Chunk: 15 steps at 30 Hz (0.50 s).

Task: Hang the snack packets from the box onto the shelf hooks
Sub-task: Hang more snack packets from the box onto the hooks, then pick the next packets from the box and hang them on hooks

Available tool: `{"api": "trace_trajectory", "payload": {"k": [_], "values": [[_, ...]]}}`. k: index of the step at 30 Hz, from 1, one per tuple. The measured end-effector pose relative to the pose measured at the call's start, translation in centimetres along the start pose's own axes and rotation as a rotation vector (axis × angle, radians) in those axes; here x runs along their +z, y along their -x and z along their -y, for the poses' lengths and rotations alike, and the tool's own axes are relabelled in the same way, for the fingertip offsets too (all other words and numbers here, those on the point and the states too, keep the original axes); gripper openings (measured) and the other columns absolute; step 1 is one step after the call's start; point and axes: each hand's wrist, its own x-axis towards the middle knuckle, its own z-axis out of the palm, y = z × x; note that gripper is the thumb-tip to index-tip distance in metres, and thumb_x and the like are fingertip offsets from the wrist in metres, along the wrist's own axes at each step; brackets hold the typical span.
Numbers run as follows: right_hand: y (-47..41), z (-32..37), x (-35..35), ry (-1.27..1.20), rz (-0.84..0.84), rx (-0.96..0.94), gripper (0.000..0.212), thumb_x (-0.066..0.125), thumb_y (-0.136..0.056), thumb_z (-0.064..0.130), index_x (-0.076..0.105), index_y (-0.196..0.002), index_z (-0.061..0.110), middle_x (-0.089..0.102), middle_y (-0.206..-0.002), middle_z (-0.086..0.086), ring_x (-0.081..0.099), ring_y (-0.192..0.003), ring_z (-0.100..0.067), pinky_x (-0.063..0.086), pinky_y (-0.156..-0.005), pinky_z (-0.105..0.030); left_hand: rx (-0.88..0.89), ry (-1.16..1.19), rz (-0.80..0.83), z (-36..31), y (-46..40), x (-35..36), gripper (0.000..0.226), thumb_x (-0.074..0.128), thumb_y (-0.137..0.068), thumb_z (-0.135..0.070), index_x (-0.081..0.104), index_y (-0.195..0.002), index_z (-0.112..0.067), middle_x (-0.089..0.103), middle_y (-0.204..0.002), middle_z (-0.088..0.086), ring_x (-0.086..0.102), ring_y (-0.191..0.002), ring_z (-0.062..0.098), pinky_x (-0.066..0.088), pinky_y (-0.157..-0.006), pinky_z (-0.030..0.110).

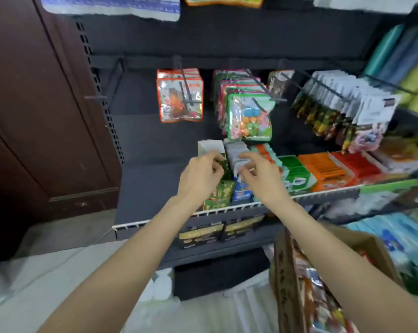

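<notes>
Two bare forearms reach forward from the bottom edge toward a dark shelf unit. Nearest, at lower right, stands the open brown cardboard box [285,272] with shiny snack packets [306,280] inside, just beside the right forearm. Beyond it, the shelf's white wire front rail [229,209] runs across. Behind the rail, the left hand [200,174] has its fingers curled, pinching the top of a green packet [221,192] that stands upright on the shelf. The right hand [261,173] sits just beside it, fingers bent over a row of grey packets [237,155] and a blue packet [241,191]; whether it actually grips one I cannot tell, as the view is blurred. To the right along the same shelf lie rows of green, orange and red packs [323,169]. Farther back and higher, black shelf hooks [186,85] jut from a rail: one carries red-edged packets [172,97], the next green-edged candy packets [249,118], and another to the right holds white-topped packets [342,102]. The leftmost hook [96,97] is bare
</notes>
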Motion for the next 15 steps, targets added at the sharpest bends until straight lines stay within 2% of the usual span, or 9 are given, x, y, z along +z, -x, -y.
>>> {"api": "trace_trajectory", "payload": {"k": [2,4,8,10,11,13,15], "values": [[3.6,-3.4,-1.1,0.049,0.036,0.096,0.024,0.051,-0.095,0.017,0.059,-0.117,0.017,0.070,-0.081,-0.008,0.064,-0.073,-0.026,0.052,-0.066,-0.040,0.027,-0.002,0.102,-1.7,2.0,3.2,0.025,0.052,-0.089,-0.013,0.062,-0.112,-0.019,0.068,-0.092,-0.001,0.063,-0.088,0.020,0.054,-0.074,0.039],[7.2,-7.6,-1.9,0.075,0.071,0.206,0.021,0.051,-0.094,0.016,0.063,-0.112,0.015,0.071,-0.087,-0.007,0.066,-0.080,-0.025,0.054,-0.071,-0.041,0.035,0.030,0.198,-3.5,4.1,6.7,0.024,0.052,-0.090,-0.013,0.061,-0.112,-0.018,0.067,-0.089,0.000,0.063,-0.087,0.020,0.054,-0.074,0.038],[13.6,-16.2,-3.1,0.214,0.250,0.409,0.018,0.051,-0.093,0.018,0.067,-0.088,0.016,0.068,-0.090,-0.010,0.064,-0.086,-0.028,0.049,-0.071,-0.036,0.057,0.054,0.429,-6.8,7.9,14.2,0.026,0.050,-0.093,-0.010,0.060,-0.116,-0.015,0.069,-0.097,0.005,0.064,-0.085,0.020,0.055,-0.075,0.039],[16.2,-20.2,-3.6,0.227,0.270,0.443,0.019,0.054,-0.090,0.014,0.070,-0.100,0.014,0.069,-0.106,-0.013,0.064,-0.100,-0.030,0.050,-0.081,-0.037,0.061,0.005,0.516,-8.1,9.3,17.9,0.027,0.050,-0.093,-0.011,0.060,-0.118,-0.015,0.067,-0.101,0.006,0.064,-0.085,0.021,0.054,-0.073,0.038],[17.3,-22.0,-3.9,0.222,0.272,0.436,0.024,0.056,-0.089,0.013,0.067,-0.110,0.012,0.067,-0.115,-0.014,0.062,-0.106,-0.031,0.049,-0.087,-0.039,0.063,-0.020,0.554,-8.6,9.9,19.8,0.027,0.050,-0.093,-0.011,0.060,-0.118,-0.014,0.065,-0.106,0.007,0.063,-0.090,0.022,0.053,-0.077,0.038],[19.1,-25.2,-4.5,0.198,0.282,0.422,0.041,0.062,-0.088,0.016,0.056,-0.128,0.011,0.057,-0.130,-0.015,0.055,-0.117,-0.032,0.045,-0.097,-0.038,0.088,-0.105,0.638,-9.3,11.0,23.4,0.028,0.052,-0.093,-0.013,0.059,-0.120,-0.010,0.059,-0.116,0.010,0.058,-0.104,0.026,0.049,-0.087,0.036],[20.5,-28.1,-4.9,0.185,0.337,0.463,0.060,0.067,-0.085,0.025,0.044,-0.139,0.014,0.046,-0.139,-0.017,0.046,-0.126,-0.033,0.040,-0.103,-0.037,0.121,-0.214,0.725,-10.0,12.1,26.4,0.026,0.052,-0.093,-0.014,0.059,-0.116,-0.005,0.055,-0.118,0.014,0.055,-0.110,0.031,0.047,-0.090,0.036]]}}
